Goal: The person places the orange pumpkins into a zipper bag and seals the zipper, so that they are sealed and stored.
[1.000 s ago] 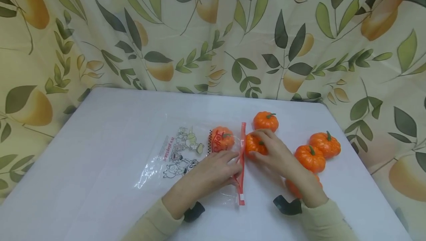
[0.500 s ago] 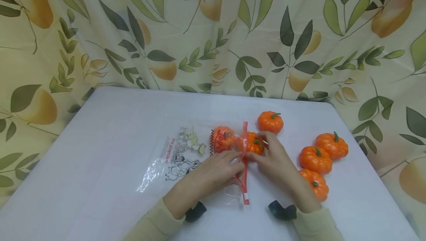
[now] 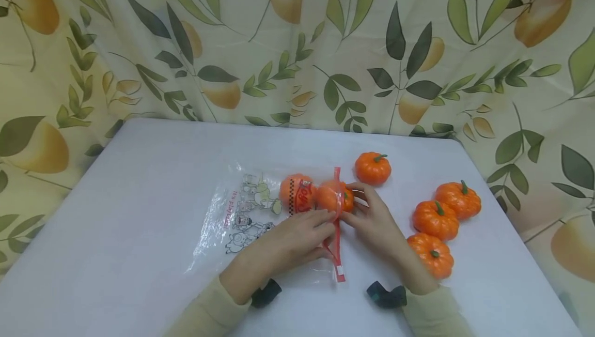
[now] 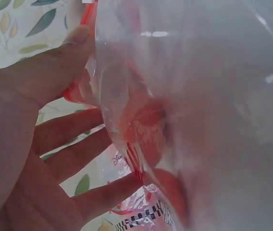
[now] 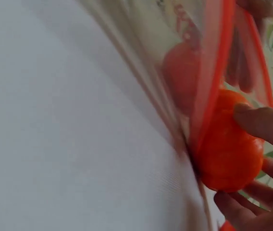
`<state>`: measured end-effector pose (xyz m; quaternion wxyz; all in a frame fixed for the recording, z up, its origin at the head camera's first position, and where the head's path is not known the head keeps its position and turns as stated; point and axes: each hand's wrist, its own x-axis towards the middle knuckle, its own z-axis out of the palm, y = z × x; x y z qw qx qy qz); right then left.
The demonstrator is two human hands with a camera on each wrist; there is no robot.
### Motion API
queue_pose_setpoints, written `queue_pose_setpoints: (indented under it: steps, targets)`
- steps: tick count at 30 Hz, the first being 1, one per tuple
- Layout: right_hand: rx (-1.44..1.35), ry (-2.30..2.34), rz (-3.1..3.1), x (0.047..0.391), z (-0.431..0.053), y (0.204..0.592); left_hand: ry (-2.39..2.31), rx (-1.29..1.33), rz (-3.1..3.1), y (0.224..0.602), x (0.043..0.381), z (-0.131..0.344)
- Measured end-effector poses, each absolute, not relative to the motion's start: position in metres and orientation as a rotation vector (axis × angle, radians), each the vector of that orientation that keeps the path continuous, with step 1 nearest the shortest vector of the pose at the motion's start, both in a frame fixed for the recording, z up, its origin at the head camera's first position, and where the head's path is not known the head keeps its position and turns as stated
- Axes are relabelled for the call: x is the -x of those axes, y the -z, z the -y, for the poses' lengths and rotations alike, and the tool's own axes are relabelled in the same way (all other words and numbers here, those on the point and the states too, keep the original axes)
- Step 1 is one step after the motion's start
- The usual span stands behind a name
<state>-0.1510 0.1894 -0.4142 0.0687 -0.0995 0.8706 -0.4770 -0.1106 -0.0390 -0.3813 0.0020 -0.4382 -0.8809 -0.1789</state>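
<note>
A clear plastic zip bag (image 3: 211, 233) with printed cartoon figures lies flat on the white table, its red-edged mouth (image 3: 338, 246) facing right. My left hand (image 3: 295, 239) holds that edge, the thumb on the red strip and the fingers spread along the plastic in the left wrist view. One small orange pumpkin (image 3: 294, 184) sits inside the bag. My right hand (image 3: 375, 226) grips a second pumpkin (image 5: 230, 149) at the mouth, thumb on one side and fingers on the other. This pumpkin is partly inside, behind the red strip; its stem end is outside.
A loose pumpkin (image 3: 373, 168) stands behind the right hand. Three more, a rear pumpkin (image 3: 458, 200), a middle pumpkin (image 3: 435, 221) and a near pumpkin (image 3: 431, 255), cluster by the right forearm. A patterned curtain (image 3: 279, 42) hangs behind the table (image 3: 139, 197).
My right hand has moved left, bringing the second pumpkin from beside the bag's mouth partly into it. The pumpkin inside has shifted slightly left. The left hand stays at the red edge.
</note>
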Motion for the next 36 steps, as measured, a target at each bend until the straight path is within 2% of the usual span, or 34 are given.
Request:
queue_pose_setpoints:
  steps: [9, 20, 28, 36]
  targets:
    - [0.174, 1.619, -2.434, 0.148, -0.184, 0.417, 0.633, 1.352, 2.764, 0.382, 0.112, 0.04]
    - [0.111, 1.645, -2.506, 0.15, -0.179, 0.429, 0.606, 1.372, 2.724, 0.382, 0.111, 0.04]
    - [0.173, 1.74, -2.421, 0.148, -0.182, 0.428, 0.626, 1.375, 2.704, 0.381, 0.112, 0.043]
    - [0.289, 1.633, -2.371, 0.145, -0.182, 0.428, 0.613, 1.384, 2.711, 0.38, 0.113, 0.044]
